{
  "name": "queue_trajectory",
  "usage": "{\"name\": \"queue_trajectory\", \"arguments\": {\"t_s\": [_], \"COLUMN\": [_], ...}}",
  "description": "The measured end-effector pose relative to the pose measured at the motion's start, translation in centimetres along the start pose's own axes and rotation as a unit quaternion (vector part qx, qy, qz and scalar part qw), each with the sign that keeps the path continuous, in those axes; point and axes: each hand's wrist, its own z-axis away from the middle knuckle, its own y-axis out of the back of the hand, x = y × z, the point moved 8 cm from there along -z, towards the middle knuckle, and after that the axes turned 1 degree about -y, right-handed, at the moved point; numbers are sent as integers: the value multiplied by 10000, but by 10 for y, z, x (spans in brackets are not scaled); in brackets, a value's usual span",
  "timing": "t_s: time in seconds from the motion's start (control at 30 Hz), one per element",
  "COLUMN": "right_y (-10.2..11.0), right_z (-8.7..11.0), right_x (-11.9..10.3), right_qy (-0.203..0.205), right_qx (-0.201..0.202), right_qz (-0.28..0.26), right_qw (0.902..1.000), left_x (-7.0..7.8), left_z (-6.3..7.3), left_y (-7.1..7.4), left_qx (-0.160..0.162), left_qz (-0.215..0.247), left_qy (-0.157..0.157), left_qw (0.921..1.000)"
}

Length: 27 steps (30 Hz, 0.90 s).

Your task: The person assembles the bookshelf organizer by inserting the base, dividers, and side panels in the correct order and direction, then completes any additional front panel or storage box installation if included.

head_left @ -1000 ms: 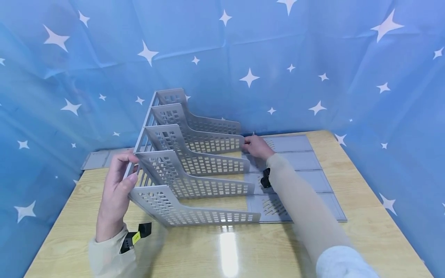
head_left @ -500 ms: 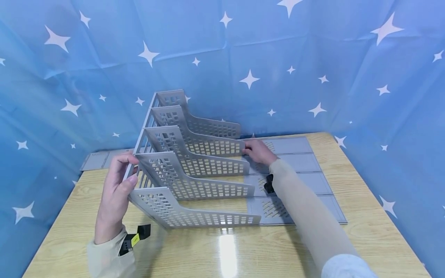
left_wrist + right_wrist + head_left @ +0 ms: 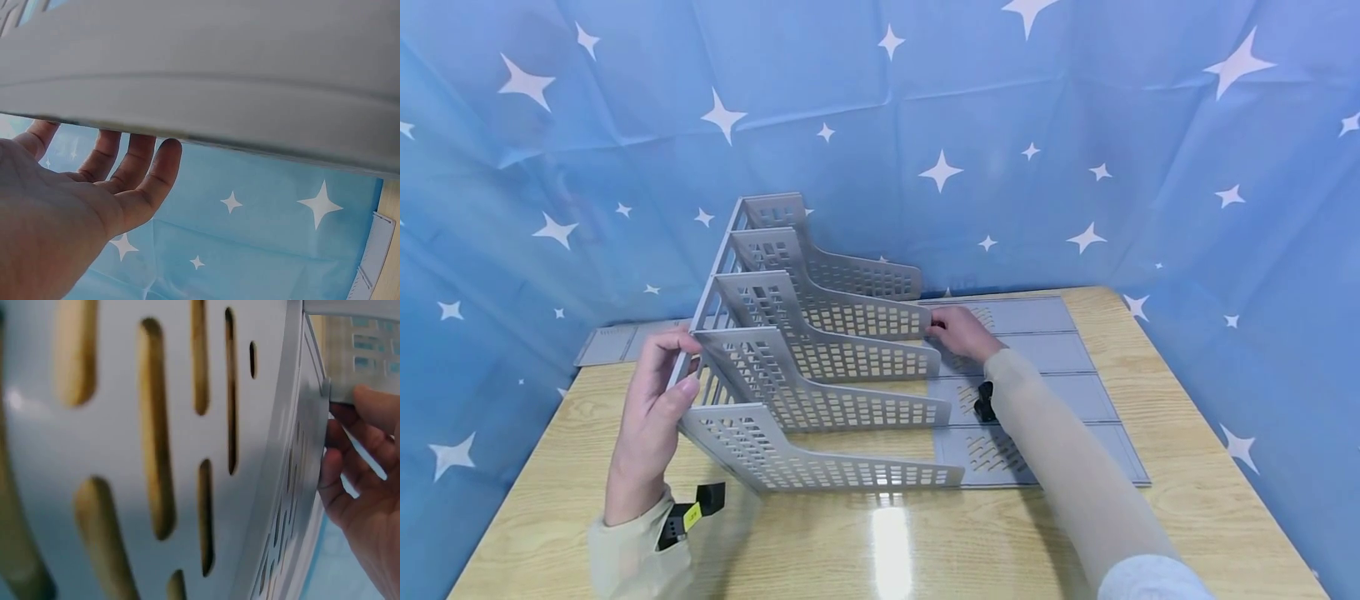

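Observation:
A grey plastic file rack (image 3: 820,383) with several perforated upright dividers stands on the table in the head view. My left hand (image 3: 651,421) grips the rack's slatted back frame at the left, thumb on the near side. In the left wrist view, the fingertips of that left hand (image 3: 119,181) sit along the edge of a broad grey surface. My right hand (image 3: 962,332) pinches the front tip of the second divider (image 3: 880,317) from the back. Under it lies a flat grey slotted panel (image 3: 1067,354). The right wrist view has the right hand (image 3: 365,456) at the divider's corner.
Another flat grey piece (image 3: 613,343) lies at the table's back left, partly behind the rack and left hand. A blue curtain (image 3: 865,92) with white stars hangs behind the wooden table (image 3: 820,546) and along both sides.
The right wrist has dropped slightly toward the person and to the right, while its fingers stay at the divider's tip. The left hand keeps its hold and the rack stands about the same.

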Motion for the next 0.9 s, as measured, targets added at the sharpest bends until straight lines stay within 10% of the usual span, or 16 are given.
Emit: {"name": "queue_trajectory", "arguments": {"t_s": [0.4, 0.9], "right_y": [6, 27], "right_z": [1, -56], "right_x": [-12, -8], "right_qy": [254, -330], "right_qx": [-567, 515], "right_qz": [80, -389], "right_qw": [9980, 9974], "left_x": [5, 3], "left_z": [2, 4], "left_y": [17, 11], "left_qx": [-187, -278], "left_qz": [-556, -668], "left_qy": [310, 396], "left_qw": [9978, 9966]}}
